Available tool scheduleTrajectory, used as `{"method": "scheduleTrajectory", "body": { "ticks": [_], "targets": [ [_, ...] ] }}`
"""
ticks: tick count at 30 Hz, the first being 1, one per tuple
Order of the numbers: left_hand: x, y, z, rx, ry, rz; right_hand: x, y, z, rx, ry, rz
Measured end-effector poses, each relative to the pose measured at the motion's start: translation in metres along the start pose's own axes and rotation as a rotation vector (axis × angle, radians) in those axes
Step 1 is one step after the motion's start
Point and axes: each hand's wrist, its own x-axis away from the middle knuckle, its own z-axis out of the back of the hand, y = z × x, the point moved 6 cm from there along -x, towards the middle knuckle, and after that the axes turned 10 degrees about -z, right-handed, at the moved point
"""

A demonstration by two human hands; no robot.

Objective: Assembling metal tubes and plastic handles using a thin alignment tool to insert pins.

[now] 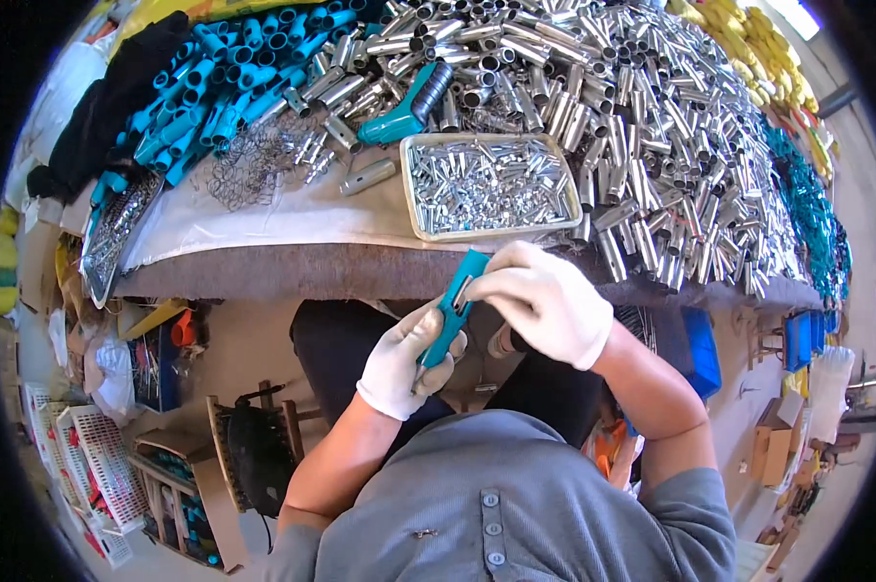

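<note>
Just below the tray (414, 184) of small metal pieces, the left hand (399, 359) grips a teal handle (454, 306) while the right hand (545, 301) pinches its top, and a slip there could drop the handle into the lap.

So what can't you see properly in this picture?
- Head view: the teal handle is partly hidden by the gloved left hand and right hand.
- The small metal pieces in the tray are too small to tell apart.
- The yellow pieces are cut off by the dark rim.
</note>
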Motion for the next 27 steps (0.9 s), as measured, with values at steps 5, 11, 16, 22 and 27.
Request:
{"method": "scheduleTrajectory", "body": {
  "ticks": [5, 11, 16, 22, 27],
  "targets": [
    [0.003, -0.001, -0.006, -0.074, 0.011, -0.03, 0.009, -0.003, -0.016, 0.045, -0.014, -0.014],
    [0.011, 0.003, -0.009, -0.372, 0.143, -0.167, 0.029, -0.028, -0.032, 0.397, 0.109, 0.04],
    [0.015, 0.011, -0.001, -0.471, 0.164, -0.238, 0.023, 0.019, -0.05, -0.42, -0.086, -0.467],
    [0.02, 0.019, -0.004, -0.538, 0.055, -0.278, 0.026, 0.028, -0.096, -1.69, -0.295, -0.584],
    [0.018, 0.018, -0.004, -0.631, -0.079, -0.394, 0.01, 0.03, -0.11, -1.646, -0.403, -0.549]
  ]
}}
